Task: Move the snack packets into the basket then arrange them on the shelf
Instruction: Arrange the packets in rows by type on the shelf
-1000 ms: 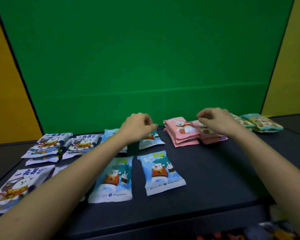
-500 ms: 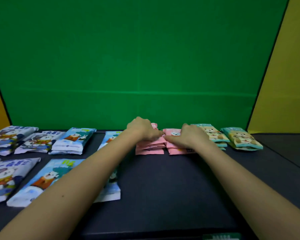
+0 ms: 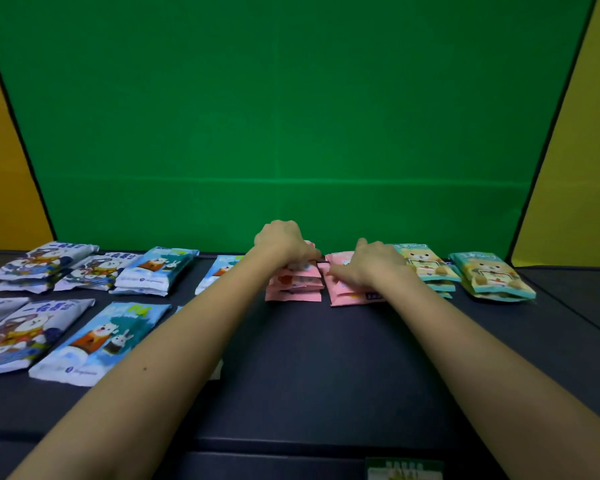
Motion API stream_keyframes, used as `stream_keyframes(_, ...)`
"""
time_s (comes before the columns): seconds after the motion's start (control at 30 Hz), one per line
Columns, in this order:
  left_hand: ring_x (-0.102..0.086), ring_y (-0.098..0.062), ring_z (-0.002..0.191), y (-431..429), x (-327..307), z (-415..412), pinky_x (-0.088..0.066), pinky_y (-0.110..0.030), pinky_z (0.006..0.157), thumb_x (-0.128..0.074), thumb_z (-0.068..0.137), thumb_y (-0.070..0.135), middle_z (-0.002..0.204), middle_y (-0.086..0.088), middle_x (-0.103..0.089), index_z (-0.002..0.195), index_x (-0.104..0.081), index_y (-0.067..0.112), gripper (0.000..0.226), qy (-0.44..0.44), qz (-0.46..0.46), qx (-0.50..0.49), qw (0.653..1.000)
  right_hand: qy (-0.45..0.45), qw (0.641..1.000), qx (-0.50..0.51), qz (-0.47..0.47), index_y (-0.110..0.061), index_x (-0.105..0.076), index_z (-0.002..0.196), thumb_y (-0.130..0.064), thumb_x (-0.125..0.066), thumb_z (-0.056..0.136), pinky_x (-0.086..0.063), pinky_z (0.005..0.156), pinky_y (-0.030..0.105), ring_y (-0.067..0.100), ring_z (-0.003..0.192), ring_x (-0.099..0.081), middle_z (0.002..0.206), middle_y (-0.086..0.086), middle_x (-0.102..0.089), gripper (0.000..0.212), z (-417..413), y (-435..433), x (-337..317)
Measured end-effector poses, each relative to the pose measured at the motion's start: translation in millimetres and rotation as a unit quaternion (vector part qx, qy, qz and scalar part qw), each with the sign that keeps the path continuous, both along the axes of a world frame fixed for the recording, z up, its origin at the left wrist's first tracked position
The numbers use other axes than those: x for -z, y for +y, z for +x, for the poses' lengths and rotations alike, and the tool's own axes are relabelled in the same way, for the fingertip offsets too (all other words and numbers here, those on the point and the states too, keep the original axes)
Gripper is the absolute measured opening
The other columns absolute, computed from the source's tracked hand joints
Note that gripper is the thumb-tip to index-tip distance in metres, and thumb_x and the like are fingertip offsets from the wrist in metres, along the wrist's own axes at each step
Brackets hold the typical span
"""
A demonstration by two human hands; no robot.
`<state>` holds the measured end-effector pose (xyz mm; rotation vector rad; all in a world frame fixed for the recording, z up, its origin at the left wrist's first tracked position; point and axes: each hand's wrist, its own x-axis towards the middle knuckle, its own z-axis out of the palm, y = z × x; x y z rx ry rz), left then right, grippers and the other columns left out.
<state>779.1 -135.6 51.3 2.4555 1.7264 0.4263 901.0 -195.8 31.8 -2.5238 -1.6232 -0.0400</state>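
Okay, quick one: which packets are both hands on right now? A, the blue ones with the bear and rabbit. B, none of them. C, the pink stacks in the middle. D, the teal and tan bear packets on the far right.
C: the left hand rests on the left pink stack and the right hand on the right pink stack; the other packets lie untouched.

So I'm facing a big flat bright-green backdrop panel (image 3: 291, 116) with a faint horizontal crease low down. Plain mustard-yellow walls (image 3: 579, 161) show on either side of it. Below is a dark navy matte tabletop (image 3: 326, 368), seams visible, and the lighting's pretty dim and even.
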Motion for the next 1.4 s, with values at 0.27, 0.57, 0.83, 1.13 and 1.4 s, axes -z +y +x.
stream_keyframes(0.27,-0.055,-0.038,0.096,-56.6,11.5,-37.7,-0.044,-0.036,0.076,-0.057,0.078,0.052,0.104,-0.025,-0.057,0.087,-0.06,-0.001,0.054,-0.008,0.001,0.066,0.998,0.032,0.995,-0.09,0.025,-0.016,-0.041,0.13,-0.06,-0.046,0.081,-0.037,0.093,0.036,0.032,0.119,-0.046,0.131,0.014,-0.048,0.066,1.8,-85.2,-2.3)
stream_keyframes(0.57,-0.04,-0.024,0.124,-102.5,38.0,-69.9,-0.033,-0.035,0.103,-0.021,0.085,0.07,0.138,-0.007,-0.039,0.127,-0.043,0.016,0.072,0.153,0.005,0.157,0.976,0.036,0.98,-0.19,-0.04,-0.031,-0.026,0.143,-0.068,-0.032,0.085,-0.029,0.107,0.032,0.018,0.134,-0.032,0.148,-0.003,-0.026,0.069,7.4,-126.6,15.6)
stream_keyframes(0.83,0.022,0.002,0.139,-103.7,45.7,-101.4,0.007,-0.025,0.117,-0.034,0.081,0.071,0.152,0.022,0.023,0.143,0.01,0.047,0.08,0.153,-0.12,0.281,0.94,0.095,0.939,-0.317,-0.09,-0.043,0.009,0.145,-0.061,-0.03,0.089,0.001,0.114,0.019,-0.007,0.136,0.024,0.148,-0.028,0.021,0.07,17.7,-140.6,33.7)
stream_keyframes(1.13,0.001,0.004,0.14,-107.9,34.1,-103.0,-0.002,-0.015,0.112,-0.023,0.067,0.082,0.153,0.023,0.007,0.145,-0.011,0.046,0.087,0.139,-0.118,0.295,0.938,0.086,0.948,-0.298,-0.072,-0.039,-0.008,0.148,-0.061,-0.028,0.09,-0.011,0.116,0.026,-0.001,0.143,0.005,0.155,-0.023,0.002,0.065,2.6,-139.0,28.0)
stream_keyframes(1.4,-0.042,-0.03,0.124,-33.6,26.2,-50.0,-0.034,-0.033,0.097,-0.046,0.092,0.047,0.138,-0.017,-0.039,0.133,-0.038,0.002,0.062,-0.08,-0.058,0.076,0.992,0.071,0.972,-0.221,0.047,-0.016,-0.036,0.142,-0.031,-0.045,0.096,-0.027,0.107,0.029,0.02,0.134,-0.036,0.148,0.004,-0.038,0.049,27.9,-63.6,9.0)
